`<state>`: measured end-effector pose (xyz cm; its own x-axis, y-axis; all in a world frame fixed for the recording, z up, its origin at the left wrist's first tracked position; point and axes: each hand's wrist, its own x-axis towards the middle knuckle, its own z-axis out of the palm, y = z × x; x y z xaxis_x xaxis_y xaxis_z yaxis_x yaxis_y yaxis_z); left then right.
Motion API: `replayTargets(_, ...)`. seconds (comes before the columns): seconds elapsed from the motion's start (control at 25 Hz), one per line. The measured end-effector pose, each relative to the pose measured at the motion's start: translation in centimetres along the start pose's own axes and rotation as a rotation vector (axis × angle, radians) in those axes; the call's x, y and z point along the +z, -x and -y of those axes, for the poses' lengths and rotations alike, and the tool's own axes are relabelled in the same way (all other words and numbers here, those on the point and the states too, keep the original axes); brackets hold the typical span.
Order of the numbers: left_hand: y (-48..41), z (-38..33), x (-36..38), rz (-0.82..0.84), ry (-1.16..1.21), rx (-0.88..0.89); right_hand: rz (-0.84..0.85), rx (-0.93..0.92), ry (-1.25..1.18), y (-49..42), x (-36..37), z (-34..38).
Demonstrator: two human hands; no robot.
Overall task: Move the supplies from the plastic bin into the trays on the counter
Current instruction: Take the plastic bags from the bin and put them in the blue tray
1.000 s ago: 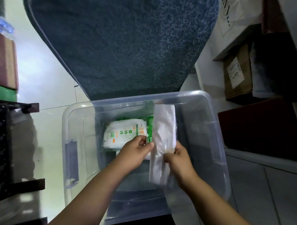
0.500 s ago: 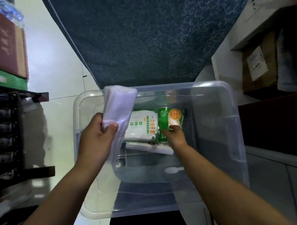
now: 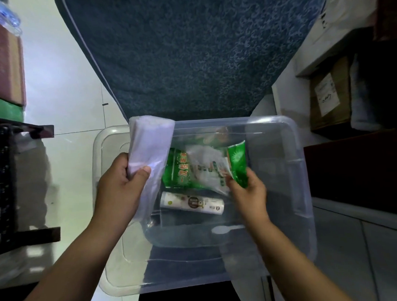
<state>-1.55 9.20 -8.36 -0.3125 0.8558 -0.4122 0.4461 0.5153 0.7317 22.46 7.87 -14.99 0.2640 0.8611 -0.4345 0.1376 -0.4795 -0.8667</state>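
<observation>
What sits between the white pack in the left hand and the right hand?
Head view: a green-and-white bag in the bin spans from the white pack to the right hand, which grips a green packet.

A person's left hand (image 3: 121,186) grips a white plastic-wrapped packet (image 3: 148,156) above the left rim of a clear plastic storage bin (image 3: 292,169), while the right hand (image 3: 248,191) pinches green-and-white supply packets (image 3: 205,170) inside it. A white printed tube (image 3: 191,202) lies on the bin's floor, beneath them.
</observation>
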Motion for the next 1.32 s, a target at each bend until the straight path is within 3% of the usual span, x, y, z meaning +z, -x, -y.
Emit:
replayTargets(0.16, 0.2, -0.9, 0.4, 0.041, 0.003, 0.023, -0.063, -0.603, 0.641, 0.4, -7.0, -0.4)
replayTargets(0.24, 0.2, -1.1, 0.7, 0.055, -0.019, 0.038, 0.063, -0.707, 1.043, -0.2, -8.2, -1.3)
replayTargets(0.36, 0.0, -0.8, 0.9, 0.065, -0.034, 0.041, 0.339, -0.529, 1.396, -0.9, -7.3, -3.0)
replayTargets(0.52, -0.5, -0.1, 1.1, 0.079, -0.021, 0.021, 0.673, -0.162, 1.616, -1.7, -5.9, -5.5)
replayTargets(0.6, -0.7, 0.3, 0.9, 0.074, -0.021, 0.005, 0.693, -0.071, 1.630, -2.0, -4.9, -5.7)
replayTargets(0.8, -1.6, 1.4, 0.3, 0.005, -0.120, 0.011, 0.360, -0.563, 1.328, -6.1, 1.3, -3.4)
replayTargets(0.84, -1.8, 1.7, 0.2, -0.005, -0.124, 0.004, 0.366, -0.566, 1.283, -7.6, 3.1, -3.5)
replayTargets(1.0, -2.2, 2.7, 0.0, -0.032, -0.097, -0.012, 0.482, -0.399, 1.503, -10.5, 8.3, -5.7)
replayTargets(1.12, -2.4, 2.9, -0.1, -0.042, -0.068, -0.022, 0.354, -0.600, 1.496, -9.7, 8.3, -5.4)
replayTargets(1.32, -2.1, 2.1, -0.8, -0.041, -0.034, -0.012, 0.200, -0.826, 1.050, -6.9, 5.9, -3.5)
